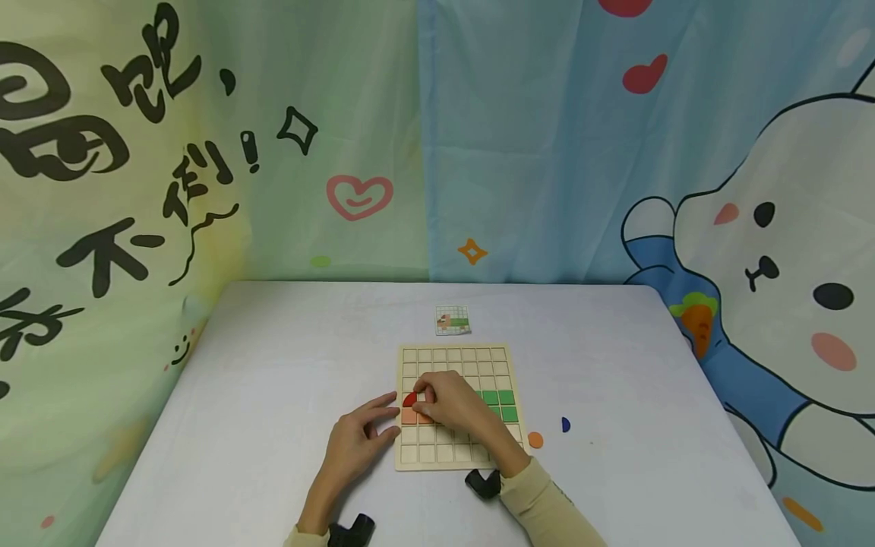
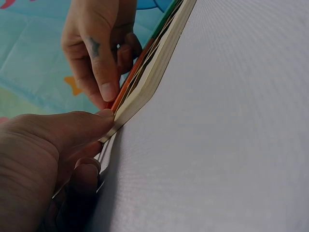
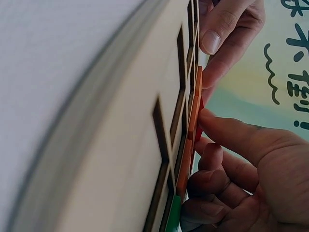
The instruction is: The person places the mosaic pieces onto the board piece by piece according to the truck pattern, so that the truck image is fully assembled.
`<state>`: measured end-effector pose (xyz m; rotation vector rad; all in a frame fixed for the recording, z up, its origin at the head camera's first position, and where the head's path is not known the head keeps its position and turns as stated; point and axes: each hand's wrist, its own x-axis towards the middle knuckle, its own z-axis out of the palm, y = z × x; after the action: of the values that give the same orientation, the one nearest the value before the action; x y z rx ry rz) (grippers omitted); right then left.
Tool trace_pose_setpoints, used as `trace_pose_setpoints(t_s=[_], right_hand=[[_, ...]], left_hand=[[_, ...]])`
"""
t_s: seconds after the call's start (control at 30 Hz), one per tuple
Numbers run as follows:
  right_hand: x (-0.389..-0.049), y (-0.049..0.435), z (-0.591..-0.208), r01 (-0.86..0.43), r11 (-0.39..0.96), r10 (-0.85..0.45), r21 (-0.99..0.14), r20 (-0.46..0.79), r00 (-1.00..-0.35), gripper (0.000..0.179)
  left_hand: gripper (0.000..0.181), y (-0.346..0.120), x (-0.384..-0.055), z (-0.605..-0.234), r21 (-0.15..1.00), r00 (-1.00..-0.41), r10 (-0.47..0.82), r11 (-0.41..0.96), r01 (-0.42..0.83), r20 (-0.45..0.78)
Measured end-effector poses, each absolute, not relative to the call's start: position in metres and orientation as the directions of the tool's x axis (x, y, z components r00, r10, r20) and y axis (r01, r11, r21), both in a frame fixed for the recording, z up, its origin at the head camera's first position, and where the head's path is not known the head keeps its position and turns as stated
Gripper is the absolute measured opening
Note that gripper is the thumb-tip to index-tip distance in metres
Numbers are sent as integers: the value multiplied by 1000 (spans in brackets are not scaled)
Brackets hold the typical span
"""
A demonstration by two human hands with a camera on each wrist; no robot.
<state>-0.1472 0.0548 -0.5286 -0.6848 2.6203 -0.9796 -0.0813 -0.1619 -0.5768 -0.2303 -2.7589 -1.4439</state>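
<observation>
A square wooden grid board [image 1: 454, 355] lies on the table, with green square tiles [image 1: 506, 414] and salmon tiles [image 1: 409, 416] in its cells. My right hand [image 1: 451, 399] reaches over it, thumb and fingertips pinching a red curved-edge tile [image 1: 409, 399] near the left side; the right wrist view shows the red tile [image 3: 201, 107] at the fingertips. The left hand [image 1: 358, 441] rests against the board's left edge, its fairly straight fingers and thumb touching the rim. In the left wrist view its thumb lies at the board's edge [image 2: 145, 96]. Part of the tile row is hidden under my right hand.
An orange round tile [image 1: 535, 440] and a dark blue half-circle tile [image 1: 566, 425] lie right of the board. Behind the board is a small pattern card [image 1: 453, 320]. A printed curtain [image 1: 506, 152] hangs along the far edge of the white table [image 1: 615, 357].
</observation>
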Motion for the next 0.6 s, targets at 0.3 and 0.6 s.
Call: trace_pose_setpoints(t_s=[0.3,0.6], right_hand=[[-148,56,-526,-349,667,-518,-658,-73,-853,22],[-145,69,-519,-352,669,-499,-654,-45,-865,21]], left_hand=[[29,-162,-81,-576,820,-990,118,556,135,84],[29,-161,-81,-578,822,-990,110,554,131,84]])
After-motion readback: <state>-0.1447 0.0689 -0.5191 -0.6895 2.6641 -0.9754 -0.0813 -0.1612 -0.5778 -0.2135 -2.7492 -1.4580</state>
